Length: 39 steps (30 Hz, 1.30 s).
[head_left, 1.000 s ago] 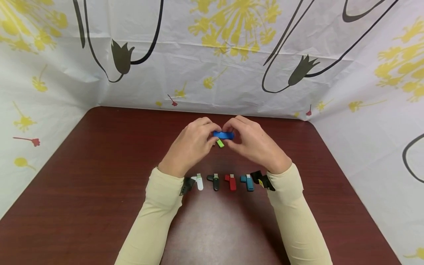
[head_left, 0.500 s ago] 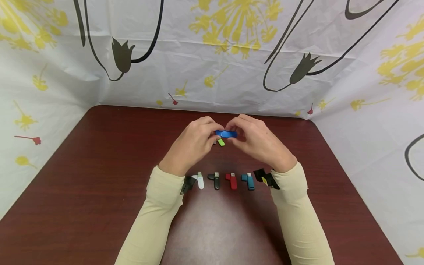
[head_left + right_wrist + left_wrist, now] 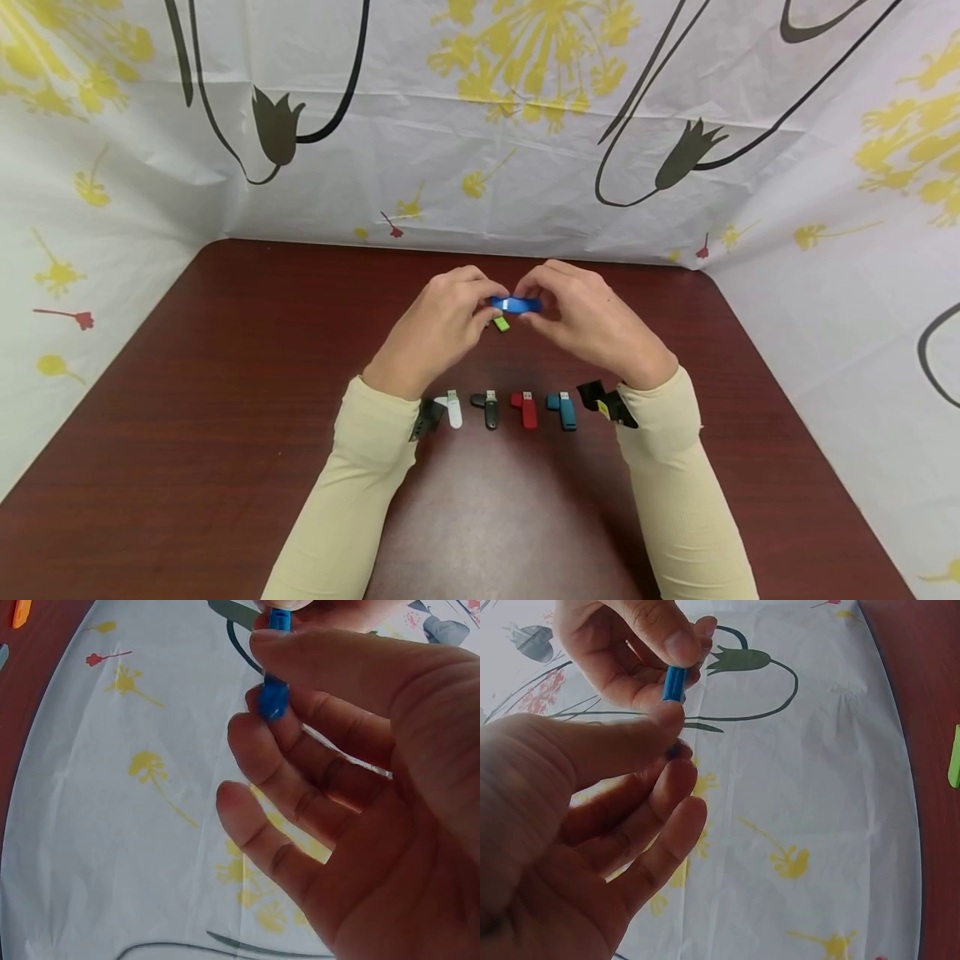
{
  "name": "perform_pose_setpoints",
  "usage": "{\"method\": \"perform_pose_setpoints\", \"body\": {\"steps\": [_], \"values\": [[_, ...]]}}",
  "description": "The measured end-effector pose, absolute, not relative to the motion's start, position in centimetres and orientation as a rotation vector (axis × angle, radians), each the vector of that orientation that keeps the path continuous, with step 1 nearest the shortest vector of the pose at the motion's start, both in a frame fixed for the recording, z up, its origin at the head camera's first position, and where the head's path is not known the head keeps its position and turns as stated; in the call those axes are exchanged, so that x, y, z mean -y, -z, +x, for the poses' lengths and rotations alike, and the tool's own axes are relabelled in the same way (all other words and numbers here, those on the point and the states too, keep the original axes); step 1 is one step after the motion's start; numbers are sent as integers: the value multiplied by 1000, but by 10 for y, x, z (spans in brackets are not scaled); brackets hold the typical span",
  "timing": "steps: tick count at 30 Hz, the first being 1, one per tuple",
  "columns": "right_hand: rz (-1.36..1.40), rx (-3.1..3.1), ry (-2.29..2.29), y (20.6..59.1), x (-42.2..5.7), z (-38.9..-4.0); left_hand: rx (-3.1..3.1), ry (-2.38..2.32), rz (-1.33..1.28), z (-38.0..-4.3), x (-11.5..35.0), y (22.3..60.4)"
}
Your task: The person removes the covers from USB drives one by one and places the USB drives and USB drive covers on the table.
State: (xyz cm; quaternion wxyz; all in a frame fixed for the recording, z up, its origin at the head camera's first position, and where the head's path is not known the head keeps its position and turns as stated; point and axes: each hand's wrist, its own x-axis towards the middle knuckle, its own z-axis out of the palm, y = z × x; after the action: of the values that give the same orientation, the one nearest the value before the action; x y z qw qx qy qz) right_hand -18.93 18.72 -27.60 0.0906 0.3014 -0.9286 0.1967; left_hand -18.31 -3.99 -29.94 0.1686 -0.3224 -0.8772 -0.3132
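Above the table, both hands pinch a bright blue USB flash drive (image 3: 516,305) between thumb and fingers. The left hand (image 3: 438,321) has its left end and the right hand (image 3: 581,312) its right end. In the left wrist view, a short stretch of the blue flash drive (image 3: 675,684) shows between the two thumbs. A rounded blue end of the flash drive (image 3: 274,701) sticks out below the right thumb in the right wrist view. Fingertips hide much of it, so I cannot tell whether a connector is exposed.
In a row nearer me lie white (image 3: 453,412), black (image 3: 491,412), red (image 3: 528,412) and teal (image 3: 566,412) USB flash drives, connectors bare, caps beside them. A green flash drive (image 3: 501,323) lies behind the hands. An orange piece (image 3: 21,613) shows at the table's edge.
Both hands and the blue flash drive have shifted slightly right. The right hand has drawn a little farther from the left, and both keep their pinch.
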Motion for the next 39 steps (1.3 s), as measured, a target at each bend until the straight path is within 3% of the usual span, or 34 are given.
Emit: {"method": "perform_pose_setpoints", "body": {"steps": [7,16,39], "values": [[748,2806,-576,271,-207,-191,2494,952,-742,-185,60,297],[720,2890,-600,280,-215,-194,2515,968,-752,-185,57,299],[729,3449,-520,344,-240,-232,2552,952,-752,-183,51,296]]}}
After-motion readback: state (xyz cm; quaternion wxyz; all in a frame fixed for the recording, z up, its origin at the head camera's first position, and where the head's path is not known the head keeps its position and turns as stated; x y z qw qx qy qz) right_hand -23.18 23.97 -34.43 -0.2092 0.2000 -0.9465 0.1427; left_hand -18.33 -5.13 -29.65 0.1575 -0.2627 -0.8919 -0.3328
